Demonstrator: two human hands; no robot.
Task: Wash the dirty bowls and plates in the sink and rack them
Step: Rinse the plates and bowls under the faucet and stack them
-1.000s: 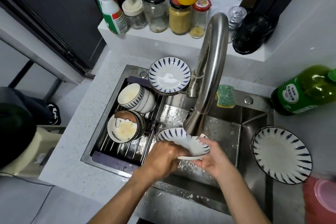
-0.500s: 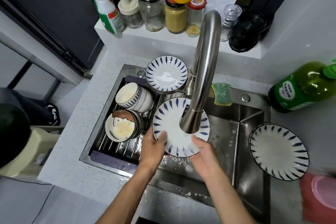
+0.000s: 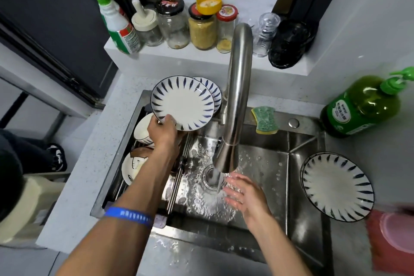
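A blue-striped plate (image 3: 182,103) is held by its lower rim in the left hand (image 3: 161,130), thumb on the face and fingers curled behind; the grip is closed on the rim. The plate is tilted up over the far end of the dish rack (image 3: 125,177), directly in front of a second striped plate (image 3: 212,89) already standing there. Two bowls are seen in the rack below the forearm: a striped bowl (image 3: 142,129) and a bowl with a cartoon print (image 3: 133,167), both partly hidden by the arm. The right hand (image 3: 243,195) is held open, fingers spread, under the stream from the faucet (image 3: 236,96); nothing is held in it. Water is splashing around the drain of the sink (image 3: 264,159). A third striped plate (image 3: 336,186) lies flat on the worktop (image 3: 380,163) at the sink's right edge. A green sponge (image 3: 265,120) rests on the sink's back ledge, and a green soap bottle (image 3: 360,105) lies beside it.
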